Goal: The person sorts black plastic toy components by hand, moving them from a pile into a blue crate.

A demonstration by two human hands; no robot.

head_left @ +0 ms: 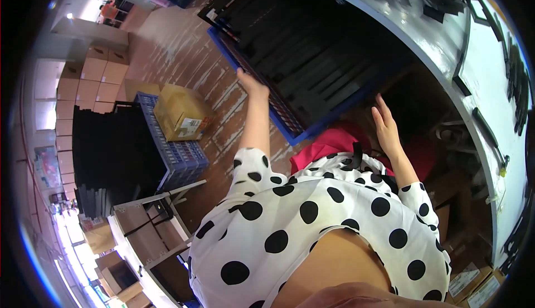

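Head view: the blue crate (pixel 293 138) lies between the two hands, and the left hand (pixel 255 87) is nearer to it.
From the left hand, most of the crate lies toward 2 o'clock; from the right hand (pixel 385 123), toward 10 o'clock. Its left side slants from 11 to 5 o'clock, but I can't tell which way is its longest. The left hand is at that side and looks to touch it; its thumb sticks up and I can't tell how its other fingers are. The right hand's fingers are straight, a bit spread, with nothing seen in them. The crate has holes in its side and lots of long black strips (pixel 334 57) inside.
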